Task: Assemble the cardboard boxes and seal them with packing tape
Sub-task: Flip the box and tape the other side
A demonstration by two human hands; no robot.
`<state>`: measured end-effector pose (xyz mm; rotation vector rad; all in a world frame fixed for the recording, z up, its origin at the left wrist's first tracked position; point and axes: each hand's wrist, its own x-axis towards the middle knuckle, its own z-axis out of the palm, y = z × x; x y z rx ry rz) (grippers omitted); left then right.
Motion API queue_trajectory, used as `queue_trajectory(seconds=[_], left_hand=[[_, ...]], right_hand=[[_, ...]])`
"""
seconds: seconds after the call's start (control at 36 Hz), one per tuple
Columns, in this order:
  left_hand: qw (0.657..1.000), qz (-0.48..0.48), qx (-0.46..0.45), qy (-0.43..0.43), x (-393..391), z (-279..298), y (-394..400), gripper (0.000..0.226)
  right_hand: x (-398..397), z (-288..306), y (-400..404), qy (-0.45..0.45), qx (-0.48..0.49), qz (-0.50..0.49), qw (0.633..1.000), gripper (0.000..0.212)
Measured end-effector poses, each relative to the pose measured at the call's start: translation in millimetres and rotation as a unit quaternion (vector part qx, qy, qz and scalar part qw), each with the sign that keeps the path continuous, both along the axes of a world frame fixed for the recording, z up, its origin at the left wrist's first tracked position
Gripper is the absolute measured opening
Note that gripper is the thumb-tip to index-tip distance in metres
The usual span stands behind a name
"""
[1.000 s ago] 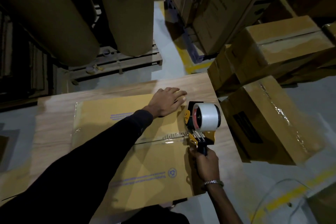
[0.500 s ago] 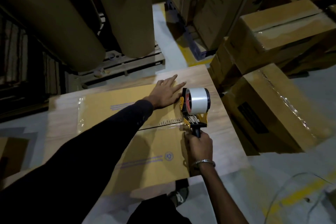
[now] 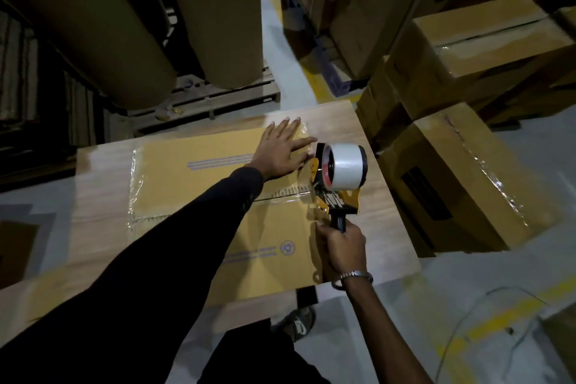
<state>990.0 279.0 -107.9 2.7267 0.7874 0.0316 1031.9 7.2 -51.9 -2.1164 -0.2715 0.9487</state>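
Biggest stuff first: two fat brown paper rolls stand on a wooden pallet at the far side; to the right there's a pile of sealed cardboard cartons, all taped shut, so can't tell what's in them; one carton lies tipped on the floor just beside the table with shiny tape down its seam.

On that wood-grain table sits the yellow cardboard box being sealed; its top flaps are closed flat, clear tape already on the left edge and along the middle seam, nothing of the inside visible.

Left hand lies flat on the far flap near the right end, fingers straight and spread, pressing down; right hand is wrapped round the black handle of the tape dispenser, which sits at the seam's right end with a white tape roll on it; a metal bracelet is on that wrist.
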Motion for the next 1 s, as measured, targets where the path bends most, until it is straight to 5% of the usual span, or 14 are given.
queue_trajectory(seconds=[0.25,0.39,0.5,1.0], left_hand=[[1.0,-0.008,-0.025,-0.001,0.7,-1.2,-3.1,0.054],[0.993,-0.115,-0.028,-0.009,-6.7,-1.6,-28.7,0.039],[0.984,-0.174,-0.04,-0.012,-21.4,-14.0,-55.5,0.052],[0.988,-0.147,-0.048,0.004,-19.1,-10.3,-59.2,0.068]], right_hand=[[-22.8,0.9,-34.2,-0.01,-0.009,-0.024,1.0,0.008],[-24.5,3.3,-30.8,-0.028,-0.021,-0.038,0.999,0.017],[-25.1,-2.4,-32.6,-0.035,-0.033,-0.048,0.998,0.018],[-39.8,8.1,-55.3,-0.035,-0.031,-0.041,0.998,0.028]])
